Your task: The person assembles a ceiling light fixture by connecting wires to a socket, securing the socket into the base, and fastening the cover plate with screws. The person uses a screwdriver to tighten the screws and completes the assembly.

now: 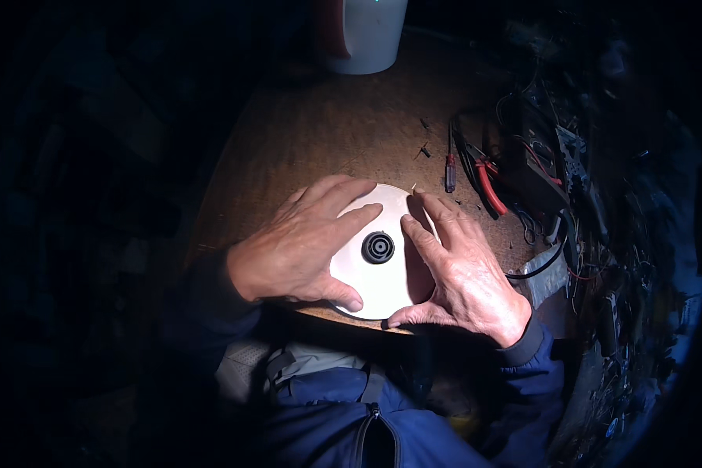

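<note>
A round white kettle base (355, 265) with a black ringed connector (378, 247) at its middle lies at the near edge of the wooden table. My left hand (296, 246) grips its left side, the thumb on the near rim and the fingers reaching over the far part. My right hand (472, 277) curves round the right rim, its thumb at the near edge and its fingertips at the far right. The underside of the base is hidden.
A white kettle (370, 39) with a dark red part stands at the far edge of the table (312, 125). To the right lie a screwdriver (450, 173), red-handled pliers (490, 189) and a tangle of wires and tools. Two small dark bits lie near the screwdriver. The surroundings are dark.
</note>
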`<state>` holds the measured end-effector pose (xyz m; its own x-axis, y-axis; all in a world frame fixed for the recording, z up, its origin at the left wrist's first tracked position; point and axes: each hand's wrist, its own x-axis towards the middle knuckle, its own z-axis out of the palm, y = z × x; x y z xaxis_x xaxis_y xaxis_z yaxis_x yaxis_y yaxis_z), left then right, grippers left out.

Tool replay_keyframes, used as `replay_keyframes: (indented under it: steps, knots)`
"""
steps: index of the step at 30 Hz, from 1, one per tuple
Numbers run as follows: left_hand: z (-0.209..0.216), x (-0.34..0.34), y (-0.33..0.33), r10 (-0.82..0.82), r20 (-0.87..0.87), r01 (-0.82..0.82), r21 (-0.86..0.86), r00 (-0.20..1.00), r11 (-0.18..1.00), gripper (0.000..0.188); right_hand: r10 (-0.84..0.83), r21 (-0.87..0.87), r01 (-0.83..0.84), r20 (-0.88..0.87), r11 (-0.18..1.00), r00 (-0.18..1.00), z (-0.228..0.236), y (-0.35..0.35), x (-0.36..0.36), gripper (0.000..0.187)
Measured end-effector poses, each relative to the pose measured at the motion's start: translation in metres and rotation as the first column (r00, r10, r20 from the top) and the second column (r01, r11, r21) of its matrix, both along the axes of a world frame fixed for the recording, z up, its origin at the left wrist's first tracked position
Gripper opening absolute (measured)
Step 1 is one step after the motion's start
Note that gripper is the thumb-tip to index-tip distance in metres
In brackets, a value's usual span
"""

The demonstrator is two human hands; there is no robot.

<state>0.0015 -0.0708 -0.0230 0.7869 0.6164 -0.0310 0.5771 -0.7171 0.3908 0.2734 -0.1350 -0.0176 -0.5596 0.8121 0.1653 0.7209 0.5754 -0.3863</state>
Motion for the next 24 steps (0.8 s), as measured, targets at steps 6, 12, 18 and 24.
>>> replay_keyframes:
  steps: [6, 12, 18, 24]
  knots:
    - [-0.007, -0.003, 0.003, -0.055, 0.141, 0.041, 0.103, 0.988, 0.994, 0.114, 0.020, 0.206, -0.018, -0.006, 0.978, 1.000, -0.012, -0.042, -0.012, 0.079]
    - [-0.012, -0.019, -0.002, -0.216, 0.167, 0.177, 0.222, 0.962, 0.959, 0.126, 0.042, 0.494, -0.097, 0.121, 0.864, 0.992, -0.045, -0.036, -0.009, 0.065]
    - [-0.019, -0.013, 0.005, -0.165, 0.217, 0.112, 0.239, 0.962, 0.965, 0.103, 0.039, 0.571, -0.038, 0.010, 0.820, 0.999, -0.028, -0.026, -0.007, 0.057]
    - [-0.003, -0.016, 0.022, 0.061, 0.247, -0.039, -0.095, 0.967, 0.995, 0.054, 0.021, 0.421, 0.077, -0.224, 0.904, 0.974, -0.001, 0.003, -0.011, 0.036]
